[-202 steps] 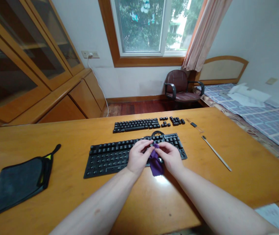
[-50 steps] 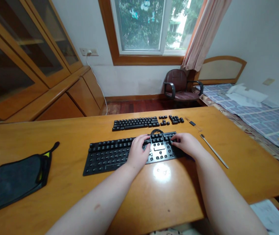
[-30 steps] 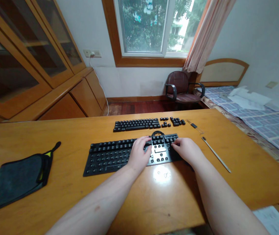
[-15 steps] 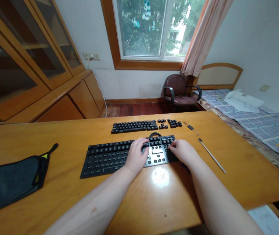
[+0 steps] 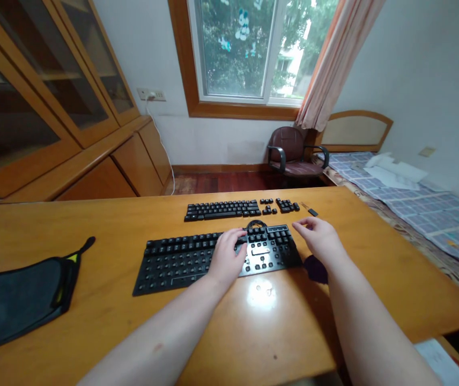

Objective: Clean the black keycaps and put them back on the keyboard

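A black keyboard [image 5: 177, 265] lies across the table, most of its keycaps off and its bare switches showing; the top rows still carry caps. My left hand [image 5: 229, 252] rests on the keyboard right of its middle, fingers spread and loosely bent. Just off the keyboard's right end, my right hand [image 5: 320, 238] hovers with thumb and fingertips pinched together; whatever they hold, if anything, is too small to make out. Under that wrist a dark purple cloth [image 5: 317, 269] shows in part. Removed keycaps [image 5: 223, 209] stand in keyboard order behind the keyboard.
A small black tool with thin wires [image 5: 312, 212] lies beyond my right hand. On the left is a dark pouch [image 5: 24, 295] with a strap. The wooden table [image 5: 93, 214] ends near a chair [image 5: 291, 150] and a bed [image 5: 406, 187].
My right hand has left the keyboard's right-hand keys and moved right, fingers still pinched. The purple cloth shows more, and the thin brush is no longer visible. My left hand stays put.
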A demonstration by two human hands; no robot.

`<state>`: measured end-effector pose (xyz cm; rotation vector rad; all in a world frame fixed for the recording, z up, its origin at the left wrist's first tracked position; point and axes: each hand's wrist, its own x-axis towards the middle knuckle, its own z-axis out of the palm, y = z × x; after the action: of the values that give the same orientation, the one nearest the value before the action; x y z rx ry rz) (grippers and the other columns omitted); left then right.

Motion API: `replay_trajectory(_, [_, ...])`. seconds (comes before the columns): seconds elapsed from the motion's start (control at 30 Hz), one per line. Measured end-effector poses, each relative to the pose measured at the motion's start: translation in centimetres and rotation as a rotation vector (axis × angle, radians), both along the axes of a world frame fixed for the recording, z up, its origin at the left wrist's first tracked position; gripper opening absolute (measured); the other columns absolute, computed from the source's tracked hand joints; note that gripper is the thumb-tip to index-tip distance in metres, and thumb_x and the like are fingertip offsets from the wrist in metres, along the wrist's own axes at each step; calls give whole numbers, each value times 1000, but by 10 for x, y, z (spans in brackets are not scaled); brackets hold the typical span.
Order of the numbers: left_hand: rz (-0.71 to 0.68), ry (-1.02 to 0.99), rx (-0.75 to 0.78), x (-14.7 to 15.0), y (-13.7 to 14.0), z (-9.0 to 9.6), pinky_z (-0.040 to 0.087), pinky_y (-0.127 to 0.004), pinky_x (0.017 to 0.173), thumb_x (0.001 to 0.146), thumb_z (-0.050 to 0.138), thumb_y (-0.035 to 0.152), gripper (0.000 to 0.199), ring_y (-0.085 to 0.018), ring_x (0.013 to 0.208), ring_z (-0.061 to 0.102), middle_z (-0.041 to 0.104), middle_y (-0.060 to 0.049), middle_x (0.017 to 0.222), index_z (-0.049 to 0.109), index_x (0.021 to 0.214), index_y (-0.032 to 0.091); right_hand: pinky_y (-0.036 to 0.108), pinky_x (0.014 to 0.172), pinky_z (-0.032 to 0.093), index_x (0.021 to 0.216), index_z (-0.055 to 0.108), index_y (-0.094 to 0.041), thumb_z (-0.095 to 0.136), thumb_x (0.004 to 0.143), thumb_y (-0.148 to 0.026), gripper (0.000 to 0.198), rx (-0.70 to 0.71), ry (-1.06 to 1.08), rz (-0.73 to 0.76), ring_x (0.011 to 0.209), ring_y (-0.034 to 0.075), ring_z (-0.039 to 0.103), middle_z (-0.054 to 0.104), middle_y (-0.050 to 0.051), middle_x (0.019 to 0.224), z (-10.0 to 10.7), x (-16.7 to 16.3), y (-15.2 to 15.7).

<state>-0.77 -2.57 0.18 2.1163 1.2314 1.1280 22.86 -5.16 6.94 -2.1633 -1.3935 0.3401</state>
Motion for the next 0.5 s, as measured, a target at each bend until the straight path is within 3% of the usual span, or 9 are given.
replay_trajectory(0.17, [0, -12, 11, 0, 2, -3, 41, -41, 97, 78, 53, 14, 27, -21, 107, 53, 61, -6, 111, 59, 103, 20, 27, 57, 39, 88, 67, -17, 58, 71, -42, 32, -116, -190, -14, 64, 19, 58, 65, 7, 68, 10, 29, 61])
replay_trajectory(0.33, [-6, -18, 11, 0, 2, -3, 41, -40, 96, 77, 54, 14, 27, -21, 107, 53, 61, -6, 111, 60, 102, 20, 26, 63, 43, 81, 68, -11, 61, 71, -33, 25, -308, -235, 23, 74, 21, 63, 66, 11, 73, -5, 46, 138])
replay_trajectory(0.5, [-5, -10, 1, 0, 0, -2, 40, -41, 97, 77, 54, 13, 27, -21, 107, 53, 60, -6, 111, 60, 102, 20, 28, 63, 46, 74, 66, -7, 69, 65, -35, 30, -373, -236, 14, 77, 26, 64, 64, 14, 71, -20, 46, 179])
